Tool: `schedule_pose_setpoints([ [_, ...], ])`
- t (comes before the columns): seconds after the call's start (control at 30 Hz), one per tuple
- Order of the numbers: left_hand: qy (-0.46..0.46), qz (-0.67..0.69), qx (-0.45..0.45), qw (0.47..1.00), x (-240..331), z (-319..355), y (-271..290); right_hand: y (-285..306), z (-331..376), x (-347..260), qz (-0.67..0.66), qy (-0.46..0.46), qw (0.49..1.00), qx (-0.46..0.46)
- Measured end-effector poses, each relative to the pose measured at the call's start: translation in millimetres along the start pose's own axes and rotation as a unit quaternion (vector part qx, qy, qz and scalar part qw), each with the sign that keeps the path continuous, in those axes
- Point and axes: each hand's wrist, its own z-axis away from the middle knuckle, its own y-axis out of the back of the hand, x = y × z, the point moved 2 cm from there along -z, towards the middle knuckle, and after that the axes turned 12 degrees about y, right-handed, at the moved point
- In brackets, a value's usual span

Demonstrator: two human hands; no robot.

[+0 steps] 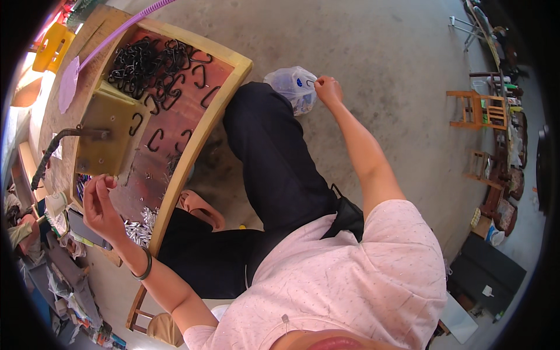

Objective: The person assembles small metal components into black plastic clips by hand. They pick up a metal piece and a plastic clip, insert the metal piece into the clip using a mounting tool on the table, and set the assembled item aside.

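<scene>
My right hand (328, 91) reaches out past my knee, thumb and finger pinched on a small dark hook (310, 83). The hook hangs over a clear plastic bag (287, 81) with blue patches showing in it. Over the left side of the wooden tray, my left hand (99, 207) is raised with its fingers bent together; whatever lies between the tips is too small to name. Close to it is a heap of small silver metal pieces (139, 232). Farther up the tray lie loose black C-shaped hooks (156, 140) and a dense pile of them (137, 63).
The tray's wooden rim (213, 108) runs beside my legs. A metal block (102, 146) with a wrapped lever handle (49, 153) stands in the tray's left part. A purple fly swatter (70, 84) leans across the corner. Wooden chairs (475, 111) stand far right.
</scene>
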Motion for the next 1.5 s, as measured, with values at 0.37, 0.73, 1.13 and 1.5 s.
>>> schedule_pose_setpoints([
  [0.37, -0.007, 0.015, 0.012, 1.000, 10, 2, 5, -7, -39, -6, -0.109, 0.015, 0.994, -0.007],
  [0.73, 0.004, 0.070, -0.015, 0.997, 70, 7, 8, 203, 35, -340, -0.284, 0.484, 0.828, 0.015],
  [1.13, 0.046, 0.186, 0.085, 0.978, 36, -6, 29, 140, 93, -490, -0.094, 0.726, 0.666, -0.143],
  [1.5, 0.076, 0.296, 0.148, 0.941, 39, -5, 41, 93, 178, -515, -0.083, 0.816, 0.532, -0.211],
])
